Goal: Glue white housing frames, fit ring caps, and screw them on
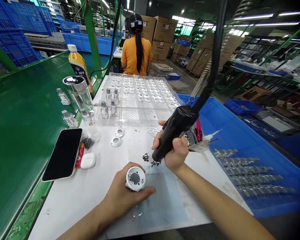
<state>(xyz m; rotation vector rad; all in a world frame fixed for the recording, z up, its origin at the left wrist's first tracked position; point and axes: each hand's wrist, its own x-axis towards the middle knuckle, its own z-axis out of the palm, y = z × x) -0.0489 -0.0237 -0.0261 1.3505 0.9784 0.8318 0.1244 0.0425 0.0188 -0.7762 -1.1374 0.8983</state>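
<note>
My left hand (125,190) is wrapped round a white round housing (136,179), its ringed end with small holes facing up. In my right hand (176,150) is a black electric screwdriver (173,130), hanging from a cable and tilted, its lower end over a little pile of black screws (155,163). Another small heap of black screws (145,157) lies just left of it. The tip of the tool is hard to make out. Farther left on the white table rest two white rings (116,141), close together.
A clear compartment tray (130,115) with white parts and grey-topped units stands at the back. On the left are a phone (63,155), an earbud case (88,161), a glass bottle (81,96) and a green belt (20,123). A blue bin (202,106) borders the right. A person (137,50) sits beyond.
</note>
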